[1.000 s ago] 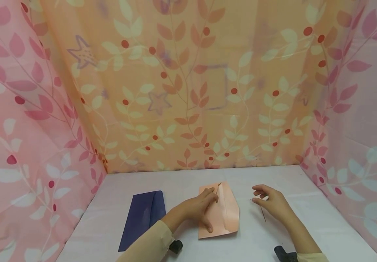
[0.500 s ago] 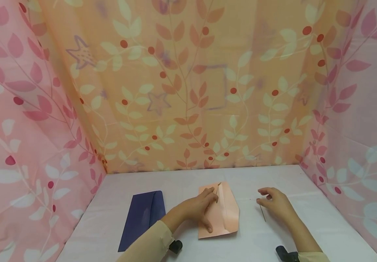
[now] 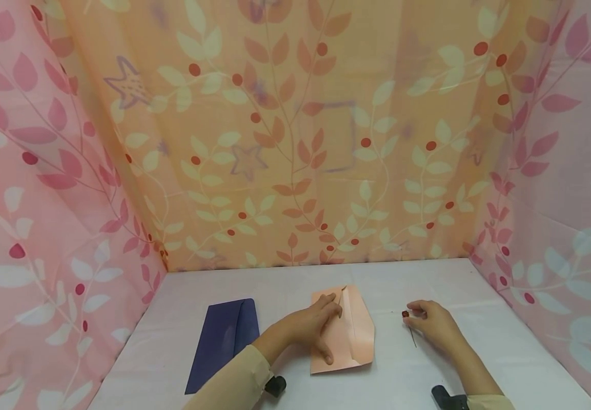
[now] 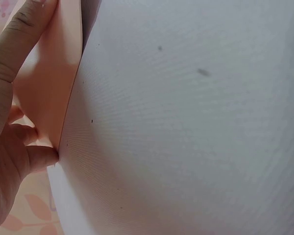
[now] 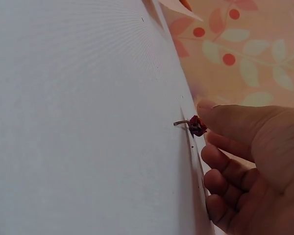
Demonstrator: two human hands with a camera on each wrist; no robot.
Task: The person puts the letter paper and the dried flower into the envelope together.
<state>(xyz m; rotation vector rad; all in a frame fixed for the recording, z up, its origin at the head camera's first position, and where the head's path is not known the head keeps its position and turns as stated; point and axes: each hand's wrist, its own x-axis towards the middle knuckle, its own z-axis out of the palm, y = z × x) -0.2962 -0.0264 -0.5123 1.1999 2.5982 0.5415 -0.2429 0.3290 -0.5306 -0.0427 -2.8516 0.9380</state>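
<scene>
A peach paper envelope [image 3: 362, 330] lies on the white table with its flap toward the right. My left hand [image 3: 313, 327] rests on it, fingers and thumb spread. In the left wrist view the thumb [image 4: 19, 34] lies along the envelope [image 4: 44, 93], and one fingertip touches its edge. To the right, my right hand [image 3: 433, 324] pinches a small dried flower [image 3: 405, 314] with a dark red head. Its thin stem points toward me. The right wrist view has the flower [image 5: 197, 126] between the tips of thumb and forefinger, the other fingers [image 5: 218, 181] loosely curled.
A dark blue envelope [image 3: 218, 336] lies left of the peach one, partly covered by my left sleeve [image 3: 239, 376]. Patterned cloth [image 3: 295, 171] hangs behind the table [image 3: 285, 279] and along both sides. Tiny dark specks dot the tabletop.
My right hand has shifted slightly right, and its thumb and forefinger have drawn closer together. The red flower head has come into sight at the fingertips. The left hand stays put.
</scene>
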